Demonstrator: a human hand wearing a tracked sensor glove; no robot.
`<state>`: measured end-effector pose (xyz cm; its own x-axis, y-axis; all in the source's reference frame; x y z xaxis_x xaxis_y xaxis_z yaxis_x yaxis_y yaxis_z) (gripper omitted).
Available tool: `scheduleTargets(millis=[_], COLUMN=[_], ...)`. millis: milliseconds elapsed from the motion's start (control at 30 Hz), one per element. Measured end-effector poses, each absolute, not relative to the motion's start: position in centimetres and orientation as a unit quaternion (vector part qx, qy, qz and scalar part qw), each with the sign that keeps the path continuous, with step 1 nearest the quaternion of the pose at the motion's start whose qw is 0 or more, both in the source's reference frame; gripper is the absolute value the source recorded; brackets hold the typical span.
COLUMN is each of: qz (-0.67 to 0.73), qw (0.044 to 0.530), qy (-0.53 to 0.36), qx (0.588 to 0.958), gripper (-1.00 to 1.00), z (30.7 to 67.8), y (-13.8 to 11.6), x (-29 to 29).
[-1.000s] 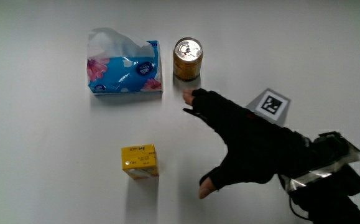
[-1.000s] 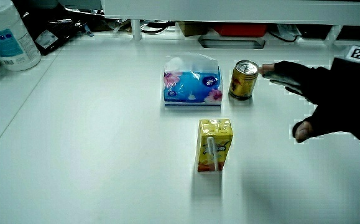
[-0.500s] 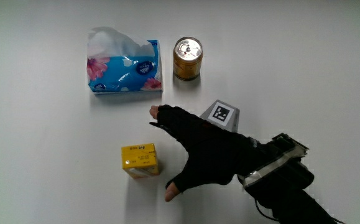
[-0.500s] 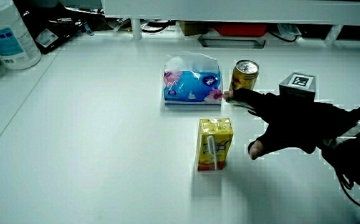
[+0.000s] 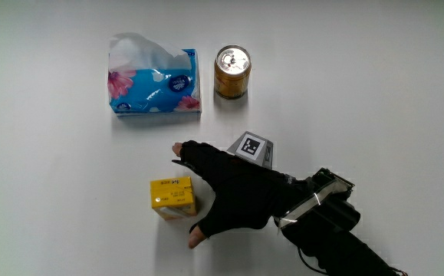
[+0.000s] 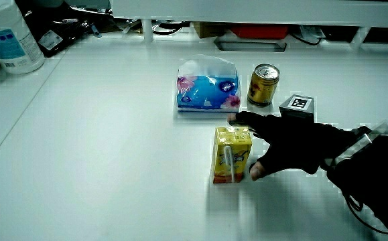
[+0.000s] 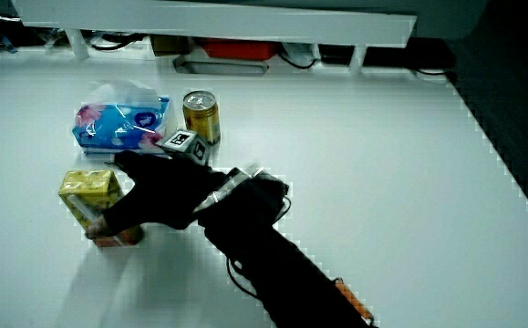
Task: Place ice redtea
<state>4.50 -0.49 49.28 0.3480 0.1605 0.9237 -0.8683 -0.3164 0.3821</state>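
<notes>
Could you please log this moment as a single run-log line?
hand: beside yellow drink carton, fingers spread, holding nothing | carton: upright, ungrasped | gold can: beside tissue box

Black-gloved hand [image 5: 237,195] with a small black-and-white patterned cube [image 5: 253,149], dark-sleeved forearm [image 5: 337,238]

A lab or test bench: a bare white counter [image 6: 100,174] ends at a low partition [image 6: 247,10], with cables [image 6: 80,23] tucked under it and a large labelled bottle [image 6: 6,37] near that partition.
</notes>
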Motion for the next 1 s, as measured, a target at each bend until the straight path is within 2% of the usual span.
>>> scheduleTargets(millis=[100, 300, 600, 933, 1000], qz=[0.505, 0.518, 0.55, 0.573, 0.569], qw=[0.511, 0.501, 0.429, 0.405, 0.399], qy=[-0.276, -0.267, -0.264, -0.266, -0.263], qx=[0.638, 0.64, 0.666, 0.661, 0.669], gripper=[0.0, -0.22, -0.56, -0.93, -1.0], z=[49.42, 49.39, 49.16, 49.21, 49.21], y=[-0.52, -0.68, -0.59, -0.24, -0.15], x=[4.62, 4.9, 5.02, 4.98, 5.05])
